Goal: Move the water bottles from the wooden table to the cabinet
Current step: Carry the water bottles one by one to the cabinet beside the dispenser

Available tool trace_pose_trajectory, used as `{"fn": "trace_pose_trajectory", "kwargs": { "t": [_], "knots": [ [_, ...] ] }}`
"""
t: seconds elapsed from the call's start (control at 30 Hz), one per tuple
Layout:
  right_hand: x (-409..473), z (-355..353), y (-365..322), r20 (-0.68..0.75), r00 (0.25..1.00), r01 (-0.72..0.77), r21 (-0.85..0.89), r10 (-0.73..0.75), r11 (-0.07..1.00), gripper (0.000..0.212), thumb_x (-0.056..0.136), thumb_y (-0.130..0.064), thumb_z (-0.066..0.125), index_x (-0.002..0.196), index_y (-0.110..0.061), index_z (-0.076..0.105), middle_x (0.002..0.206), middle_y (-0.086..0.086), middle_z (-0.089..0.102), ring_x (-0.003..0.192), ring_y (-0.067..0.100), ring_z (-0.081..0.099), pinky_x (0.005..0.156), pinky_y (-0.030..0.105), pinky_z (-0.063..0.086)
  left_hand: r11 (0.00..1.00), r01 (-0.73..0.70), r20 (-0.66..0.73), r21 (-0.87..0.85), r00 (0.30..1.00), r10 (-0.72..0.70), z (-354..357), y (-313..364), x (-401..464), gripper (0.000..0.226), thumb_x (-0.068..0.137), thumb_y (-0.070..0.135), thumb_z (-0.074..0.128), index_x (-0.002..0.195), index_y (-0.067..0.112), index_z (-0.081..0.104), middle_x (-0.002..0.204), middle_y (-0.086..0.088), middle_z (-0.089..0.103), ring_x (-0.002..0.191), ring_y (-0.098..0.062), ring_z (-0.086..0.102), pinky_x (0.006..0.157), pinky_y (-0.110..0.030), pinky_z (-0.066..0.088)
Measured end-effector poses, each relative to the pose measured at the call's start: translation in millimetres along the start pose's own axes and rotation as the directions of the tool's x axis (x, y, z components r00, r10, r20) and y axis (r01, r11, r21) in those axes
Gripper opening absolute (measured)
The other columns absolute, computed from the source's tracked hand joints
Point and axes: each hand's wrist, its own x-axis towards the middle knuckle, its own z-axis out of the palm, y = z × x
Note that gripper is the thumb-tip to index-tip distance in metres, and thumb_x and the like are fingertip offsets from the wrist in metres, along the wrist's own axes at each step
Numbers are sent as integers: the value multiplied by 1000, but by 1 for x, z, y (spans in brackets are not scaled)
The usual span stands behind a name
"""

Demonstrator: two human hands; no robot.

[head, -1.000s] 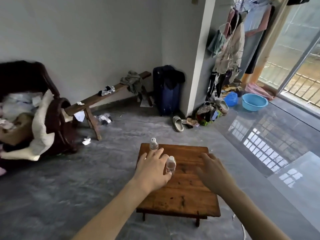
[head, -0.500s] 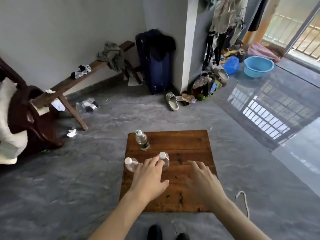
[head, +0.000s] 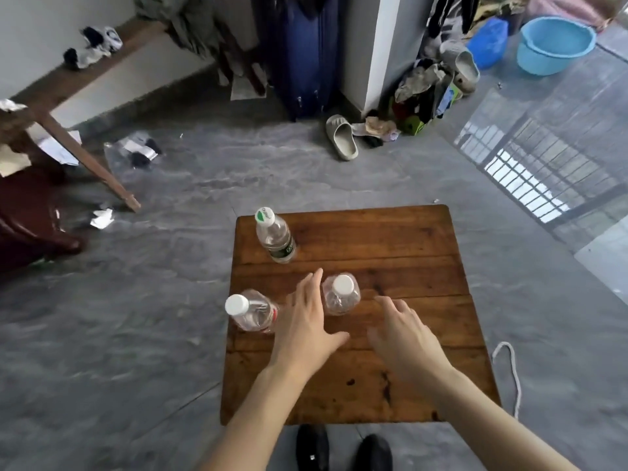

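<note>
Water bottles, three of them, stand upright on the low wooden desk (head: 390,239) in the middle of the grey floor. Furthest left is a clear one with a white cap (head: 249,311), set at the desk's left edge. Behind it, near the far left corner, stands a bottle with a green-marked cap and a dark label (head: 275,237). A little to the right of the first, toward the middle of the boards, is the third bottle (head: 341,294), also white-capped.

The person's left hand (head: 306,329) reaches out between the two nearer bottles, fingers straight and spread, thumb out to the right; it grasps nothing, though whether its fingers brush the middle bottle I cannot tell. The right hand (head: 404,336) hovers over bare wood to the right of that bottle, fingers loosely extended, holding nothing.

Off to the left, a long wooden bench (head: 88,73) leans along the wall with socks on it. Further right, a dark blue suitcase (head: 299,52) stands against the wall, a grey slipper (head: 341,137) lies on the floor, and a blue basin (head: 554,44) sits at the far right. Two black shoes (head: 343,448) show below the desk's near edge.
</note>
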Motion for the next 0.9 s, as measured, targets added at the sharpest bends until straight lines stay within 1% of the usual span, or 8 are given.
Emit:
{"fn": "trace_pose_trajectory", "kwargs": {
  "t": [0.2, 0.3, 0.37, 0.43, 0.53, 0.67, 0.83, 0.9],
  "knots": [
    [48, 43, 13, 49, 998, -48, 26, 46, 999, 54, 89, -30, 50, 140, -22, 37, 134, 6, 52, 125, 27, 50, 96, 46, 49, 929, -71, -60, -363, 997, 52, 43, -26, 39, 102, 75, 34, 90, 147, 47, 18, 146, 22, 43, 125, 20, 37, 96, 6, 24],
    [63, 58, 20, 77, 995, -86, 272, 67, 959, 45, 92, -24, 47, 137, -22, 47, 132, 4, 58, 122, 24, 54, 101, 42, 48, 903, -105, -159, -416, 986, 41, 47, -30, 46, 77, 69, 35, 93, 126, 47, 42, 122, 32, 58, 112, 29, 46, 88, 5, 33],
    [67, 56, 21, 165, 966, -257, 571, 198, 780, 39, 96, -21, 47, 134, -19, 54, 128, 4, 64, 120, 23, 58, 103, 44, 48, 885, -118, -196, -450, 980, 31, 42, -25, 47, 71, 66, 41, 93, 118, 46, 46, 114, 32, 60, 111, 24, 49, 88, 4, 35],
    [67, 50, 22, 327, 894, -434, 800, 306, 415, 33, 96, -18, 50, 126, -14, 62, 117, 8, 72, 113, 24, 65, 98, 44, 52, 865, -146, -194, -480, 979, 57, 29, -15, 46, 70, 66, 47, 91, 119, 45, 47, 116, 32, 59, 115, 19, 50, 91, 3, 35],
    [58, 30, 20, 455, 849, -481, 876, 270, 39, 25, 100, -22, 52, 114, -9, 67, 102, 10, 78, 95, 24, 75, 88, 42, 57, 827, -238, -187, -510, 969, 164, -1, 5, 46, 69, 65, 50, 91, 121, 41, 51, 115, 31, 61, 117, 7, 55, 96, -3, 38],
    [43, -5, 19, 473, 867, -462, 881, 157, -103, 35, 103, -27, 47, 126, -5, 60, 118, 15, 72, 110, 30, 69, 98, 46, 52, 752, -329, -229, -571, 944, 239, -45, 37, 43, 69, 62, 51, 91, 119, 34, 56, 114, 31, 62, 111, 5, 59, 91, -7, 44],
    [14, -49, 18, 492, 866, -474, 864, 91, -168, 47, 102, -38, 44, 127, -2, 60, 124, 19, 69, 116, 31, 65, 85, 39, 60, 687, -349, -202, -638, 936, 287, -86, 89, 34, 73, 60, 46, 95, 123, 36, 59, 119, 16, 68, 112, -6, 65, 99, -40, 55],
    [1, -69, 22, 476, 877, -461, 873, 69, -163, 47, 102, -40, 44, 125, -3, 62, 121, 19, 70, 112, 32, 67, 84, 41, 60, 673, -363, -189, -644, 928, 320, -102, 112, 31, 77, 58, 49, 93, 126, 37, 59, 121, 17, 67, 112, -3, 64, 98, -37, 56]
  ]
}}
